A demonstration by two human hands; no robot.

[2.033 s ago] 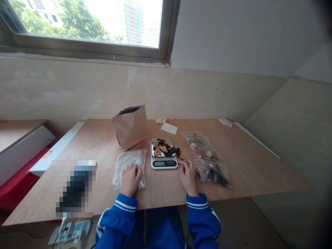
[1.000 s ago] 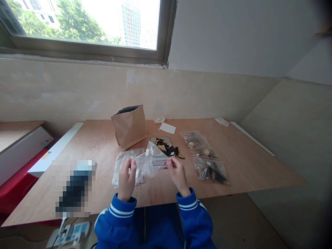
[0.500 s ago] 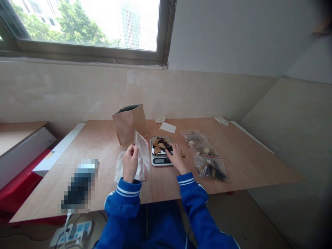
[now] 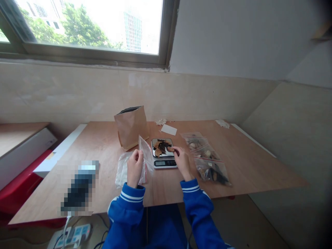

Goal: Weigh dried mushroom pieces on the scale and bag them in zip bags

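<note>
Left hand [image 4: 135,163] pinching a clear red-edged plastic zip bag [image 4: 147,154], right hand [image 4: 182,160] gripping a brown dried slice [image 4: 170,149] at the right edge of a white digital scale [image 4: 165,164], loose brown-black dried pieces [image 4: 160,147] on its pan, upright brown paper pouch [image 4: 132,126] behind on the wooden tabletop [image 4: 249,164]

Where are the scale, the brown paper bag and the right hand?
Scale [image 4: 166,164], head view: front panel.
Brown paper bag [image 4: 132,128], head view: front face.
Right hand [image 4: 182,162], head view: back of the hand.

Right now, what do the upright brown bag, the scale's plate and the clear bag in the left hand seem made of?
Upright brown bag: probably kraft paper, matte, dark inside.
Scale's plate: mirror-like, perhaps polished metal.
Clear bag in the left hand: likely plastic film, thin and see-through.
</note>
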